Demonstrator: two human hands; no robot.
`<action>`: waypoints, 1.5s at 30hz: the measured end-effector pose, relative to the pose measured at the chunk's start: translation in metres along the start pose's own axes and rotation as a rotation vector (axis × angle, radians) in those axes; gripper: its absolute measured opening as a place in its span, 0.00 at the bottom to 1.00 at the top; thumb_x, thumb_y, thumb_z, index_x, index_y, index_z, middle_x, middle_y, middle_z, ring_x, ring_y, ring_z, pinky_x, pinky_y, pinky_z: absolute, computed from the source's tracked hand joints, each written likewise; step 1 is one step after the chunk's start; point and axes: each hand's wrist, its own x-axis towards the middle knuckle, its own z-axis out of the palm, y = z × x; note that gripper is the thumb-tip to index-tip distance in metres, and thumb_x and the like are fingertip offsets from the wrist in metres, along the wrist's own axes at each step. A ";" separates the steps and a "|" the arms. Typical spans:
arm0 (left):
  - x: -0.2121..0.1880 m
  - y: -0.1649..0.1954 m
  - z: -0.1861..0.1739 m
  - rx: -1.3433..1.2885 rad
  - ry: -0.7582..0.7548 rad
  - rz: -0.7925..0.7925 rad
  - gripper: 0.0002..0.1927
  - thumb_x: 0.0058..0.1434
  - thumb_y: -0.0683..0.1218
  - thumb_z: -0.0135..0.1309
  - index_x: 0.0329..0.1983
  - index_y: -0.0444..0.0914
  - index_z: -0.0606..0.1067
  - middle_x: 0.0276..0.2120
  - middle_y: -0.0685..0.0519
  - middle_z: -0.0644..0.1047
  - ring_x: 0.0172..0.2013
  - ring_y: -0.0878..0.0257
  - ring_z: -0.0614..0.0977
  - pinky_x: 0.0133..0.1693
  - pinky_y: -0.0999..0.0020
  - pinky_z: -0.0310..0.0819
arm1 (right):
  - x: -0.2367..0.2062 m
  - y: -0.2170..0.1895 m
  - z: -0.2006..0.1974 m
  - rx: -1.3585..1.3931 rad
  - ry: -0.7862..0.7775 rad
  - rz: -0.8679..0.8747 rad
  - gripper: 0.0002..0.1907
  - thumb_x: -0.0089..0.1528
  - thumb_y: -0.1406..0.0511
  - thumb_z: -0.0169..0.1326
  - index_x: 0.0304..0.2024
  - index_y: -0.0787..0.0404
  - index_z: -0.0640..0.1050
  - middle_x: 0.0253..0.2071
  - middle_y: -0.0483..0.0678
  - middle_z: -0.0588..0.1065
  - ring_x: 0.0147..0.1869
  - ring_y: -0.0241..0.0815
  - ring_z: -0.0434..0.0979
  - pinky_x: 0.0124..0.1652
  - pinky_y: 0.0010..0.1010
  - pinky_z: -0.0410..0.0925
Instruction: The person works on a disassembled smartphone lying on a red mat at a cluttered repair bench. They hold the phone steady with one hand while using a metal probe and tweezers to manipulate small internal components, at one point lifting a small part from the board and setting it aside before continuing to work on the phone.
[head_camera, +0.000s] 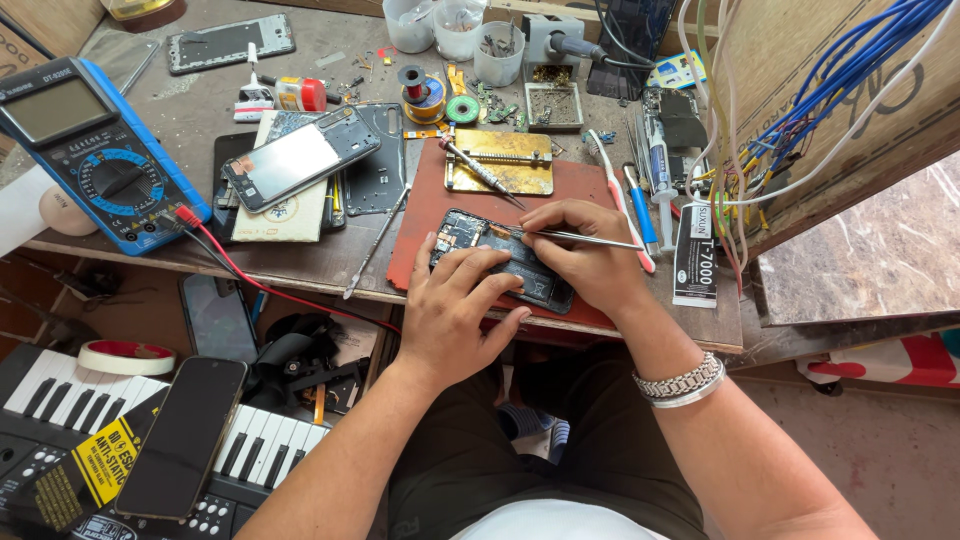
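Note:
An opened phone (470, 235) with its back cover off lies on a red mat (580, 185) at the desk's front edge. My left hand (455, 305) rests on the phone's lower part and holds it flat. My right hand (580, 255) grips thin metal tweezers (590, 238), whose tips point left into the phone's upper circuit area. A metal bracelet (685, 380) sits on my right wrist.
A blue multimeter (95, 150) with a red lead sits at left. Nearby lie phones and covers (300, 160), a brass holder (500, 160), a screwdriver (478, 170), a glue tube (695, 255), cups and wires behind. Below, a keyboard (60, 400) carries a phone (185, 435).

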 end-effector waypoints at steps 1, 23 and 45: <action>0.000 0.000 0.000 -0.002 0.003 0.000 0.15 0.60 0.55 0.62 0.47 0.47 0.77 0.55 0.58 0.75 0.59 0.57 0.74 0.69 0.37 0.51 | 0.000 0.000 0.000 -0.018 0.005 0.002 0.06 0.58 0.74 0.62 0.38 0.66 0.82 0.42 0.49 0.82 0.46 0.36 0.83 0.47 0.26 0.76; 0.002 0.002 0.000 -0.016 0.008 -0.012 0.15 0.59 0.55 0.63 0.45 0.46 0.77 0.55 0.58 0.75 0.58 0.57 0.75 0.69 0.37 0.50 | 0.000 -0.003 0.007 -0.119 0.051 -0.100 0.05 0.59 0.72 0.64 0.37 0.67 0.82 0.38 0.50 0.83 0.41 0.38 0.86 0.43 0.27 0.77; 0.000 0.000 0.000 -0.014 0.001 -0.010 0.15 0.59 0.55 0.63 0.46 0.46 0.78 0.55 0.58 0.75 0.59 0.57 0.74 0.69 0.37 0.51 | 0.007 0.004 0.003 -0.005 -0.025 0.056 0.08 0.59 0.69 0.63 0.39 0.66 0.81 0.38 0.47 0.82 0.41 0.33 0.82 0.42 0.25 0.74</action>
